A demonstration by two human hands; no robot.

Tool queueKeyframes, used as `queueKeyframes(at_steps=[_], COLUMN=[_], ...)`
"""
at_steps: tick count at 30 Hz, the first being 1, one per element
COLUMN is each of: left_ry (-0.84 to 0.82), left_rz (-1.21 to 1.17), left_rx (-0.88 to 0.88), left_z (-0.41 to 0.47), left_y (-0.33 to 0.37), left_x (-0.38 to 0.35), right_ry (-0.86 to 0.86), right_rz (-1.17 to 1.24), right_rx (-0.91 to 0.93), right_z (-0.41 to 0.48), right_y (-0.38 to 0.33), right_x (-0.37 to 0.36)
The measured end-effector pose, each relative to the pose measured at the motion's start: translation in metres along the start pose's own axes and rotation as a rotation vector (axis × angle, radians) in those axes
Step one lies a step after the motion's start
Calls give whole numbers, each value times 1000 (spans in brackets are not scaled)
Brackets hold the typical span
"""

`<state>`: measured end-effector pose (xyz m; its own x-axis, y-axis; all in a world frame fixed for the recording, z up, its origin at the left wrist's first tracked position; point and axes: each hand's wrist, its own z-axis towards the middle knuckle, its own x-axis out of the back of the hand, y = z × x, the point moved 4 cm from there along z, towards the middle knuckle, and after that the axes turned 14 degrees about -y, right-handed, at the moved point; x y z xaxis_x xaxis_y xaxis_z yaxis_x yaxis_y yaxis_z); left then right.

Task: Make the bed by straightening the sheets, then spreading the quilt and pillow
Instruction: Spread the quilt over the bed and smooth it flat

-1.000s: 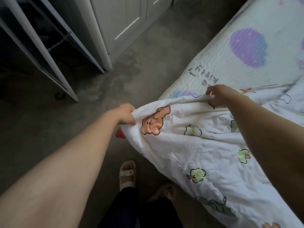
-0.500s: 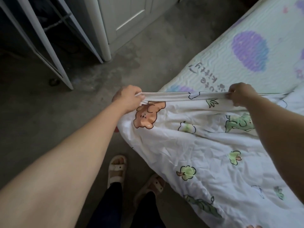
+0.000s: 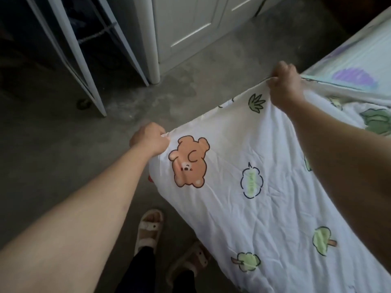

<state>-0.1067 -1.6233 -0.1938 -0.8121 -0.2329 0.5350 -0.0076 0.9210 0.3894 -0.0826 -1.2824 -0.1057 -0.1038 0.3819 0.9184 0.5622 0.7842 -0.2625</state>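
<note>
A white quilt (image 3: 264, 187) printed with a brown bear, green trees and clouds is stretched between my two hands. My left hand (image 3: 150, 139) grips its near corner beside the bear. My right hand (image 3: 283, 81) grips the top edge farther away and higher up. The quilt hangs over the side of the bed, whose pale green sheet (image 3: 359, 60) with purple patches shows at the upper right. No pillow is in view.
A grey concrete floor (image 3: 190, 81) lies left of the bed. A white cabinet (image 3: 190, 28) and a white metal frame (image 3: 74, 49) stand at the back. My sandalled feet (image 3: 148, 229) are close to the bed's side.
Both hands have lifted the quilt edge and pulled it taut. My right hand rose and moved away from me. The quilt now covers more of the green sheet.
</note>
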Motion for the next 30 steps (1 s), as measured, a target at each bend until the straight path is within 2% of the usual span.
queueKeyframes(at_steps=[2, 4, 7, 10, 14, 18, 21, 24, 27, 30], left_ry=[-72, -139, -222, -237, -116, -19, 41, 68, -80, -233], left_rz=[41, 38, -78, -185, 29, 127, 140, 161, 248, 360], left_rx=[36, 19, -59, -90, -1, 63, -85, -318, -416, -405], left_z=[4, 9, 12, 13, 10, -1, -4, -13, -23, -31], left_y=[-5, -3, 9, 25, 36, 50, 80, 120, 149, 158], left_x=[-9, -18, -33, -38, -25, -15, -23, -37, -65, -90], right_ry=[-197, -284, -217, -114, 27, 38, 12, -13, -36, -72], right_rz=[-80, -100, -89, -68, -84, -142, -139, -133, -128, -145], right_rx=[55, 107, 127, 152, 186, 165, 113, 88, 59, 36], right_z=[0, -6, -13, -18, -32, -51, -69, -90, -112, -132], right_y=[4, 8, 16, 27, 35, 62, 92, 115, 136, 157], right_x=[-30, -47, -49, -36, -15, -4, 0, 0, 4, 7])
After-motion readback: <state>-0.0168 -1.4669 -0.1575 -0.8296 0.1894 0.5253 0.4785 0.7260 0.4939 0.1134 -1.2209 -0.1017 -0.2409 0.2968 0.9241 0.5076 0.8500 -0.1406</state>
